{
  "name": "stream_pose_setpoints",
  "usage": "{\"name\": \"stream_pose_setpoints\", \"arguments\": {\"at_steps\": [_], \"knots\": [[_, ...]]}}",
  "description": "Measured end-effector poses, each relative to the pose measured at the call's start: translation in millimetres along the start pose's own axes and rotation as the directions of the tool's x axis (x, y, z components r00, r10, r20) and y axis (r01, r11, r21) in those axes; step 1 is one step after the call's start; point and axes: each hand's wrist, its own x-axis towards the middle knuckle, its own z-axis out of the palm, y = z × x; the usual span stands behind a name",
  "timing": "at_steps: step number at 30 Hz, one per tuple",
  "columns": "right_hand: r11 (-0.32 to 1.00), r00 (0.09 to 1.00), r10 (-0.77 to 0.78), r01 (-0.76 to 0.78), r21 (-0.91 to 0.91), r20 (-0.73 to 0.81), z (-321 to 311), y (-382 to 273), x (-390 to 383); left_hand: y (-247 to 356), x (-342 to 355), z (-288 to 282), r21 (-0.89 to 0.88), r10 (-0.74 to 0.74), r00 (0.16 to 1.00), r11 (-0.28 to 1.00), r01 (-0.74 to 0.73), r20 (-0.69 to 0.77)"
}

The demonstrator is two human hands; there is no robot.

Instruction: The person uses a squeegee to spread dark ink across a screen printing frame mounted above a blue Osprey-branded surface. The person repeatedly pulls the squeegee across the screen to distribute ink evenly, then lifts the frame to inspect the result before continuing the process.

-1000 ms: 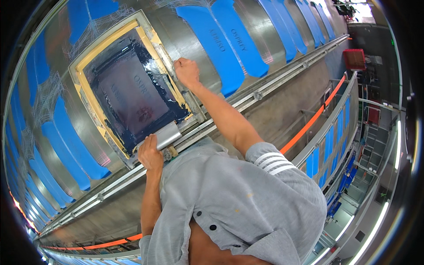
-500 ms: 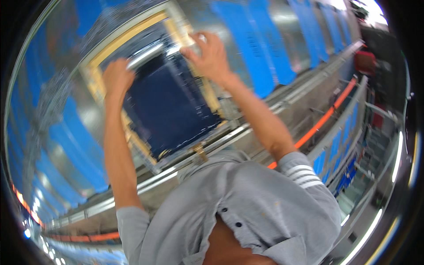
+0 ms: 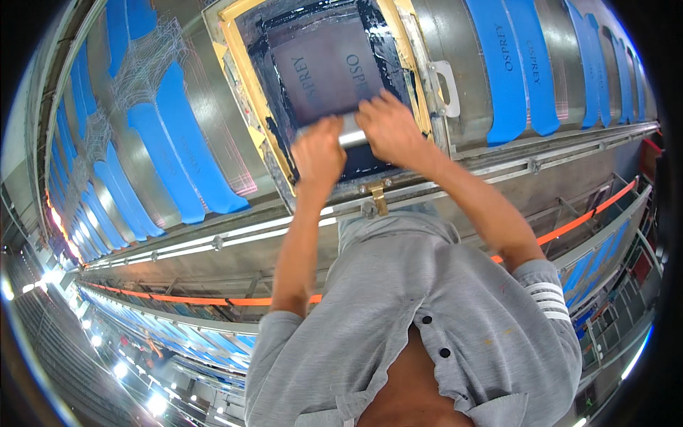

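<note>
Table w/ screen frame (image 3: pixel 245 67): both hands' fingers (image 3: pixel 334 132) grip squeegee (image 3: pixel 352 136), mostly hidden

A screen frame (image 3: pixel 242 78) is laid on a long table (image 3: pixel 569 135), near its front rail (image 3: pixel 498 167). A squeegee (image 3: pixel 350 136) is set across the near end of the mesh inside the frame, and is gripped by the left hand (image 3: pixel 319 153) at its left part and by the right hand (image 3: pixel 388 128) at its right part. Fabric strips (image 3: pixel 509 64) are laid on the table to the right of the frame, and more strips (image 3: pixel 178 164) to its left. A clamp (image 3: pixel 377 196) is fixed on the rail just before the frame.
</note>
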Motion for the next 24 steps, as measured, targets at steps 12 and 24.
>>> {"name": "stream_pose_setpoints", "arguments": {"at_steps": [12, 24], "knots": [[0.993, 0.987, 0.118, -0.113, -0.043, 0.113, -31, 75, 129, -43, 147, -37, 0.228, -0.060, 0.990, 0.973, 0.029, 0.129], [0.998, 0.999, -0.027, 0.025, -0.060, -0.034, -12, 51, 74, -27, 91, -10, 0.073, -0.007, 1.000, 0.997, 0.007, 0.001]]}}
